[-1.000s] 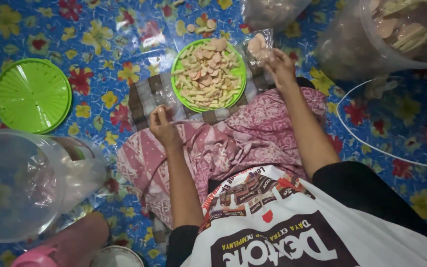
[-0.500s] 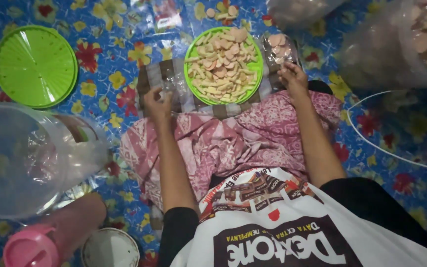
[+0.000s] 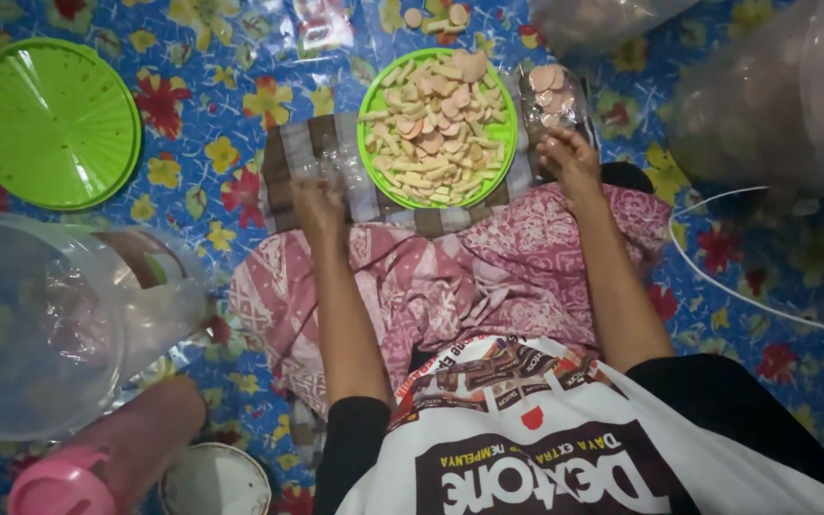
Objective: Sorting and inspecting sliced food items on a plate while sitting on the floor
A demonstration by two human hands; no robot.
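Observation:
A round green plate (image 3: 370, 103) heaped with pale and pink cracker pieces (image 3: 436, 122) rests on a striped cloth (image 3: 283, 157) in front of my knees. My right hand (image 3: 569, 160) pinches the mouth of a small clear plastic bag (image 3: 547, 91) holding round pink crackers, just right of the plate. My left hand (image 3: 319, 202) is blurred left of the plate, closed on a thin clear plastic bag (image 3: 326, 162). A pink patterned cloth (image 3: 469, 277) covers my lap.
A green ribbed lid (image 3: 50, 124) lies far left on the blue flowered mat (image 3: 202, 86). A big clear jar (image 3: 40, 324) lies on its side at lower left, beside a pink bottle (image 3: 97, 458) and a white lid (image 3: 216, 482). Large clear bags of crackers (image 3: 774, 95) sit top right.
The view has tilted so everything sits lower in frame. My left hand moved up to the cloth beside the plate. My right hand stays at the small bag of crackers.

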